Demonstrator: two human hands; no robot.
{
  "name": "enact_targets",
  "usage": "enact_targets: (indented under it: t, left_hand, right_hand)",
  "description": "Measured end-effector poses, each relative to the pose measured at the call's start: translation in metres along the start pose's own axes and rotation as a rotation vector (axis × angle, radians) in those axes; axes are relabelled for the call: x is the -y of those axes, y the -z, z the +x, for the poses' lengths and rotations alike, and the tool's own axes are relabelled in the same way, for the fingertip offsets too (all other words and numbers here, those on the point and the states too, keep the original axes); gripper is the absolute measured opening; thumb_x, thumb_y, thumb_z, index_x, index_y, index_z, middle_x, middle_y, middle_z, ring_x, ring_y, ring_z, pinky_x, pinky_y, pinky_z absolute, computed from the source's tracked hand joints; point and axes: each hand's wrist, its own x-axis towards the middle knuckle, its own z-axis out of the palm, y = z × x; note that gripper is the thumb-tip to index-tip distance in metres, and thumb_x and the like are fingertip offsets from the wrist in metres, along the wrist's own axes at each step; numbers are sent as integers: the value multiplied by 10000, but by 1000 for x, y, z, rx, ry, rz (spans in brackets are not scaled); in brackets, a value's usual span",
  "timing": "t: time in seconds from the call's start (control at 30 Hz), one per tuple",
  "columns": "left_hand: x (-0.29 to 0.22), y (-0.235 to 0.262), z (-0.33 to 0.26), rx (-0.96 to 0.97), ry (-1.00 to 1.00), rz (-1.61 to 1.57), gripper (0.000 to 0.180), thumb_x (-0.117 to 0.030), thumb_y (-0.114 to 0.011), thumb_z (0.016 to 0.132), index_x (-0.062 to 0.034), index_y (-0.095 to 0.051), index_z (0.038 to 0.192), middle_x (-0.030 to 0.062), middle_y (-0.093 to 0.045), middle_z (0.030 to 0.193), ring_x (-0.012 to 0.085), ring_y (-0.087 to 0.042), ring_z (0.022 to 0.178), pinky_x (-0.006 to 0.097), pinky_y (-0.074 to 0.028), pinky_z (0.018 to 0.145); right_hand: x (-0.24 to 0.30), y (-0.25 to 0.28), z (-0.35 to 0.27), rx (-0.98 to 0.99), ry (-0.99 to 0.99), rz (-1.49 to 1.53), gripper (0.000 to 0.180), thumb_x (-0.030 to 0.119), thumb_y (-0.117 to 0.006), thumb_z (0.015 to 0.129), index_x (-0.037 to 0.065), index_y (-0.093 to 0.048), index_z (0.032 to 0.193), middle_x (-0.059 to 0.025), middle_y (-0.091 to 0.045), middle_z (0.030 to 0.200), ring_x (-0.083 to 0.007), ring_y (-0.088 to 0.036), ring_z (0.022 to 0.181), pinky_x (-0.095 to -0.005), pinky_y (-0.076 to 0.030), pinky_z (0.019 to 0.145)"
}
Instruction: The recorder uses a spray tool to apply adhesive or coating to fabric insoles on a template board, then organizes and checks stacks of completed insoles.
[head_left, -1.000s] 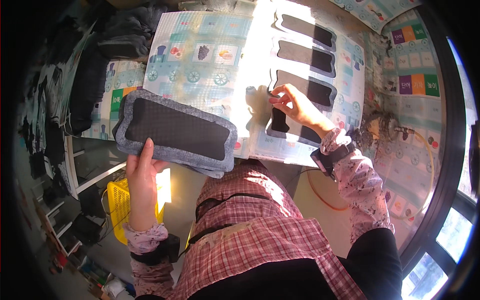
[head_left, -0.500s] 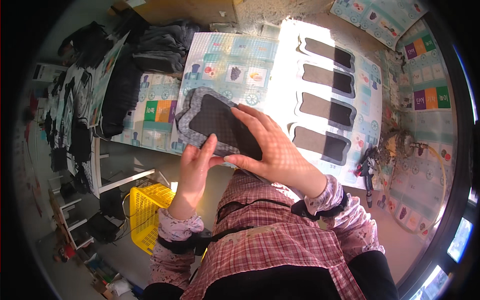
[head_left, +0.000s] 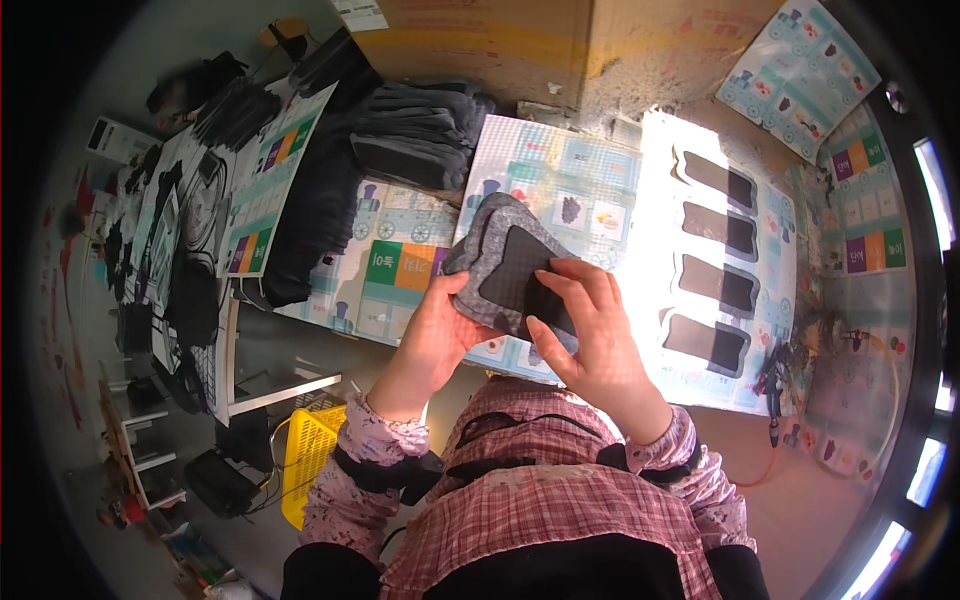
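Above the front edge of the table I hold a grey, wavy-edged pad (head_left: 486, 262) of felt-like material with a dark panel (head_left: 507, 278) in its middle. Another grey edge shows underneath it at the far left, so there seem to be two layers. My left hand (head_left: 437, 337) is closed round the near left side, its thumb on the rim. Bent over the right part is my right hand (head_left: 603, 347), fingertips and thumb on the dark panel; what lies under its palm is hidden. Several similar dark pads (head_left: 712, 287) lie in a column on the table's right.
A tall pile of dark pads (head_left: 415, 135) stands at the back left, with more black pieces (head_left: 310, 225) nearer. Printed sheets cover the tabletop (head_left: 590, 165). A cardboard box (head_left: 500, 45) rises behind. A yellow basket (head_left: 308, 455) sits below on the left. A cable tool (head_left: 772, 385) hangs at the right edge.
The view has shifted, so the table sits farther right and lower. My left hand has moved from the pad's near edge to grip its left side; the right fingers now lie over the dark panel.
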Motion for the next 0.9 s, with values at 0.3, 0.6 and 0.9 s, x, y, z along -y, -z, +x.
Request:
enact_targets:
  t: [0.3,0.6,0.9]
  left_hand:
    - [-36,54,-36,-87,-106,277,473,-127,-476,835,-23,-324,1271,72,-466,1153,138,-472,1033,290,-394,850]
    - [-58,70,-52,-140,-231,161,537,-77,-481,789,-14,-283,1285,72,-420,1174,113,-450,1010,279,-380,864]
    - [-59,70,-52,-334,-352,149,351,-94,-530,870,-8,-423,1193,41,-525,1080,106,-505,982,242,-409,856]
  right_hand:
    - [48,-86,60,-59,-288,334,526,296,-666,762,-70,-423,1051,-204,-497,1001,-335,-535,893,-382,-451,772]
    - [62,-96,86,133,-240,607,352,147,-562,832,-37,-436,1105,-199,-551,1010,-309,-574,931,-376,-470,736]
    - [73,-97,86,106,-8,312,158,23,-531,814,-12,-398,893,-187,-540,741,-305,-579,631,-366,-451,559]
